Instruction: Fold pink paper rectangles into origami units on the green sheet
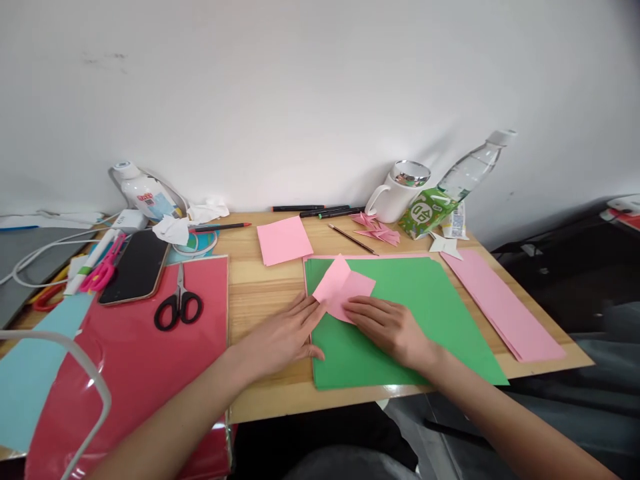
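Note:
A small creased sheet of pink paper, partly raised along its fold, rests over the green paper stack. On its left edge lie the fingertips of my left hand, which is open with fingers stretched and thumb apart. My right hand is closed at the sheet's lower right part, its fingers together and bent over the paper; the thumb is hidden. Behind the hands sits a stack of square pink sheets.
Black-handled scissors and a phone lie on a red folder to the left. At the back right stand a white mug, a green carton and a leaning bottle. Folded pink paper shapes, a pencil and pink strips lie nearby.

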Tool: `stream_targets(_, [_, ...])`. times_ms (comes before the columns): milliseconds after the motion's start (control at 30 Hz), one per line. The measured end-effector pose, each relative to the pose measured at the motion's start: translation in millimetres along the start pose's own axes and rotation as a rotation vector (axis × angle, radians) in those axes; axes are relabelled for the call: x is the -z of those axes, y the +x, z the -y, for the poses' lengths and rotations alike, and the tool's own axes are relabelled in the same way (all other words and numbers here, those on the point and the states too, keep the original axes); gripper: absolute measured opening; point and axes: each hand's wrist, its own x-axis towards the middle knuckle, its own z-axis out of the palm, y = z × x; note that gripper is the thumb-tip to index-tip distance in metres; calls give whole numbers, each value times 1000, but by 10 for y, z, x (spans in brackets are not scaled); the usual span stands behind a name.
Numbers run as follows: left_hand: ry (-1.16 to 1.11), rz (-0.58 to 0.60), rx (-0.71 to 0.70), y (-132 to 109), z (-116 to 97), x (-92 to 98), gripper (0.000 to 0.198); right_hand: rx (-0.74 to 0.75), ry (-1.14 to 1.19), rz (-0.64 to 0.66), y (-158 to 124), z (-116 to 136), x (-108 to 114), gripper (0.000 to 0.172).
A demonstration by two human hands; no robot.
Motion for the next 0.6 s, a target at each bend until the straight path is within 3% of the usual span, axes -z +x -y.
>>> stream_targets(100, [125, 6, -18, 1, -44, -7, 75, -80, 95, -4, -64, -16, -97, 27])
stream_targets(267, [246, 66, -46, -119, -87, 89, 77, -7, 144, -17, 59, 120, -169, 23])
stream_targets(367, [244, 44, -46, -259, -64, 103, 75, 2, 190, -17, 120, 185, -233, 21])
stream_targets(433, [259, -11, -38, -354, -61, 75, 73, -19, 240, -11, 164, 199, -271, 18])
stream_targets(533, [395, -220, 53, -449, -137, -2, 55, -82, 381, 18, 259, 167, -283, 11])
stream_targets(600, [477, -253, -27, -461, -232, -48, 40, -121, 510, 65, 339, 114, -262, 9])
